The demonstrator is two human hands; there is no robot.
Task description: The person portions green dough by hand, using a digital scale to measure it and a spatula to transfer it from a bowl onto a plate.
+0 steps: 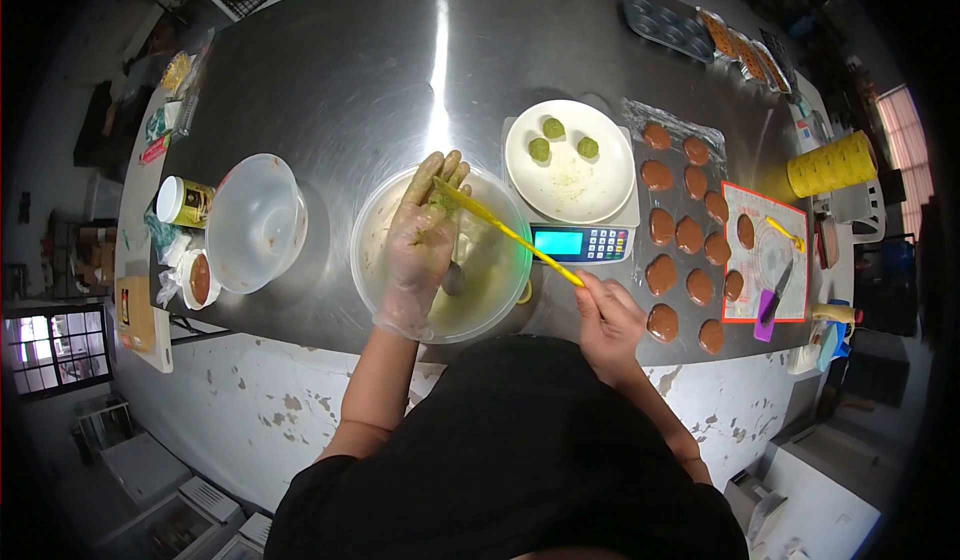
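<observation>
My left hand (pixel 424 235), in a clear glove smeared with green, is held palm up above a large translucent bowl (pixel 500 295), fingers extended. My right hand (pixel 610 322) is bare and grips the end of a long yellow utensil (pixel 515 237). The utensil's far end touches the green stuff on the gloved palm and fingers. Beyond the bowl, a white plate (pixel 570 195) with several small green crumbs and three green balls (pixel 588 147) rests on a digital scale (pixel 608 244). A dark rounded thing (pixel 454 279) shows inside the bowl.
Brown discs (pixel 661 226) lie on a sheet at the right, beside a red-edged mat (pixel 735 305) with a knife (pixel 778 290). An empty translucent bowl (pixel 258 222) and a lidded jar (pixel 184 201) stand left. A muffin tin (pixel 668 27) sits at the back right.
</observation>
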